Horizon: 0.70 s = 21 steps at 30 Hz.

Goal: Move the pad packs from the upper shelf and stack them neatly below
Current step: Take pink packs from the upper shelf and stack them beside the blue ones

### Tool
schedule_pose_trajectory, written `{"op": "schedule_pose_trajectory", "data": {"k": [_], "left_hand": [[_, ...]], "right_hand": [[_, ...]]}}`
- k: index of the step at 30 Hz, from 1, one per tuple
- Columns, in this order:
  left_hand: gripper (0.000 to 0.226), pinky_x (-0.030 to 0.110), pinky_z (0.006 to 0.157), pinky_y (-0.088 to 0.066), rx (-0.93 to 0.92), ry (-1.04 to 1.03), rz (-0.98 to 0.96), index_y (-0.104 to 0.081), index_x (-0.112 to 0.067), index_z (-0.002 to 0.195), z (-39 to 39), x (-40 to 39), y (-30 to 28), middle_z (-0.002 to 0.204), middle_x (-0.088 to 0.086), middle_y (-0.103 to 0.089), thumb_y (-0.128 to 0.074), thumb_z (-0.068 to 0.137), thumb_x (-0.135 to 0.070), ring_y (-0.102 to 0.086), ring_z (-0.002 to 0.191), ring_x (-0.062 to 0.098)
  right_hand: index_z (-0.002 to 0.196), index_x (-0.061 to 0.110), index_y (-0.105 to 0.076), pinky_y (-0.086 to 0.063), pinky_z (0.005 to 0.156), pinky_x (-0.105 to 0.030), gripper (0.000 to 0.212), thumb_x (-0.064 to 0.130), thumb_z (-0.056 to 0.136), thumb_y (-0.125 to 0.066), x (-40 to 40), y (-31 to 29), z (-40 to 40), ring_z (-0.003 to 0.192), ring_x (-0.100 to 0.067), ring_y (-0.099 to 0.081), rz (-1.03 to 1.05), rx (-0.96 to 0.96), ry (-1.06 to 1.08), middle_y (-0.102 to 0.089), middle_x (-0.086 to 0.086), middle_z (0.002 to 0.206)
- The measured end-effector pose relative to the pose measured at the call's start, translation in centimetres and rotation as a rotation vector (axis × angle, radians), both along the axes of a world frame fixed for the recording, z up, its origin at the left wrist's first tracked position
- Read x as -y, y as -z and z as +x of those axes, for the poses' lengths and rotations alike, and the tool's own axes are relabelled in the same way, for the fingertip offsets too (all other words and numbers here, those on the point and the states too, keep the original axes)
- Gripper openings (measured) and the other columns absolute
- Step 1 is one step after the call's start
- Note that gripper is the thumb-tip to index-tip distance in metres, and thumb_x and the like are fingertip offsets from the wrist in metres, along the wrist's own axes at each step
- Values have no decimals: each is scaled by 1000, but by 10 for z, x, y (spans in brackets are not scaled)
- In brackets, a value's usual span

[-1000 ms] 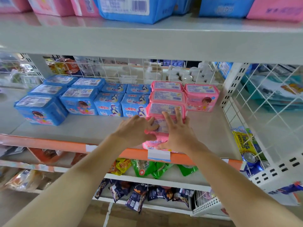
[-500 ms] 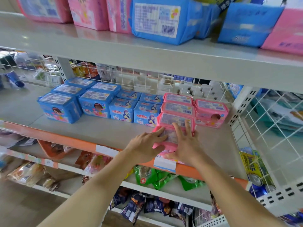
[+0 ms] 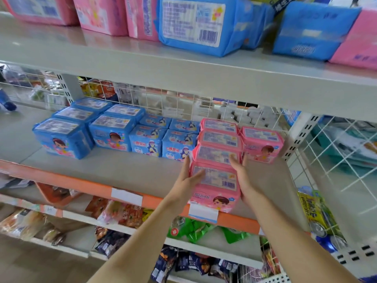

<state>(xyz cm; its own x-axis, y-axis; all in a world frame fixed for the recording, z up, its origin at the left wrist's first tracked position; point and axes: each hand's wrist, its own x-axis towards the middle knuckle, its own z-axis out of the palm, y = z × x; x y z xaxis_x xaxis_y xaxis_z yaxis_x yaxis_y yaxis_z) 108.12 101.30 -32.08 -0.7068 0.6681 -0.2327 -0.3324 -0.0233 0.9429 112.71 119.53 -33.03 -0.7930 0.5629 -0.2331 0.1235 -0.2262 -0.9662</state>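
A row of several pink pad packs (image 3: pixel 219 139) runs front to back on the lower shelf (image 3: pixel 122 170). The front pink pack (image 3: pixel 216 180) sits at the shelf's orange edge. My left hand (image 3: pixel 186 180) presses its left side with straight fingers, thumb lying across the top. My right hand (image 3: pixel 241 176) lies flat against the right side of this pack and the one behind it. On the upper shelf (image 3: pixel 142 58) stand a large blue pack (image 3: pixel 195 23) and pink packs (image 3: pixel 98 13).
Blue pad packs (image 3: pixel 110 131) fill the lower shelf's left and middle. One more pink pack (image 3: pixel 262 144) stands right of the row. A white wire mesh divider (image 3: pixel 336 160) closes the right side. Snack bags (image 3: pixel 195 229) lie on the shelves below.
Both hands have slid off the top of the front pink pack to its left and right sides. The view has tilted up, showing more of the upper shelf.
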Motion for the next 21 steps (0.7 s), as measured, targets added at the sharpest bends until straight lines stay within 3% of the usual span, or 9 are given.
{"op": "schedule_pose_trajectory", "data": {"k": [3, 8, 12, 15, 17, 18, 19, 21], "left_hand": [[70, 46, 91, -57, 57, -7, 82, -21, -40, 153, -4, -5, 8, 138, 7, -60, -54, 100, -11, -64, 116, 32], [59, 46, 88, -58, 67, -28, 102, -30, -35, 151, -2, -9, 8, 134, 11, -62, -47, 102, -6, -63, 117, 36], [54, 40, 84, -60, 16, 9, 46, -32, -35, 147, 2, -10, 1, 131, 11, -63, -45, 103, -6, -64, 114, 34], [48, 40, 95, -55, -63, 96, -30, -28, -34, 148, 2, 1, -5, 140, 6, -56, -45, 105, -22, -61, 121, 25], [51, 34, 113, -36, -124, 134, -83, -22, -34, 151, 6, 13, -11, 153, -13, -36, -42, 104, -39, -43, 135, 8], [55, 30, 113, -27, -133, 100, -117, -17, -34, 153, 10, 19, -14, 152, -22, -26, -40, 103, -43, -31, 137, 2], [62, 34, 116, -23, -135, 38, -157, -12, -33, 156, 12, 26, -14, 152, -25, -18, -39, 101, -47, -24, 139, 2], [74, 43, 119, -16, -159, -40, -192, -5, -31, 158, 15, 41, -10, 162, -16, -10, -43, 97, -49, -13, 149, 10]], "right_hand": [[151, 39, -29, -52, 97, -60, 112, 71, 58, -82, -12, 24, -9, 123, -32, -61, 2, 64, -69, -52, -8, 147], [148, 39, -35, -59, 84, -55, 99, 64, 64, -81, -10, 21, -9, 110, -29, -69, 4, 43, -76, -65, -4, 131], [143, 33, -39, -62, 76, -43, 62, 42, 90, -70, -3, 6, -3, 107, -28, -70, 59, 20, -72, -64, -7, 130], [155, 38, -13, -48, 104, -49, 76, 50, 94, -57, -1, -13, 9, 130, -24, -55, 100, 36, -152, -44, 0, 153], [158, 35, 4, -28, 118, -42, 80, 53, 98, -45, 0, -23, 20, 142, -18, -37, 104, 38, -165, -26, 8, 160], [158, 32, 5, -22, 118, -39, 75, 50, 101, -40, 2, -28, 28, 144, -15, -31, 92, 19, -142, -24, 10, 160], [158, 32, 4, -17, 119, -40, 70, 50, 103, -36, 2, -30, 35, 147, -15, -25, 70, -15, -101, -20, 11, 162], [158, 38, -3, -12, 121, -44, 71, 61, 100, -37, 12, -35, 53, 152, -14, -17, 44, -49, -58, -16, 11, 165]]}}
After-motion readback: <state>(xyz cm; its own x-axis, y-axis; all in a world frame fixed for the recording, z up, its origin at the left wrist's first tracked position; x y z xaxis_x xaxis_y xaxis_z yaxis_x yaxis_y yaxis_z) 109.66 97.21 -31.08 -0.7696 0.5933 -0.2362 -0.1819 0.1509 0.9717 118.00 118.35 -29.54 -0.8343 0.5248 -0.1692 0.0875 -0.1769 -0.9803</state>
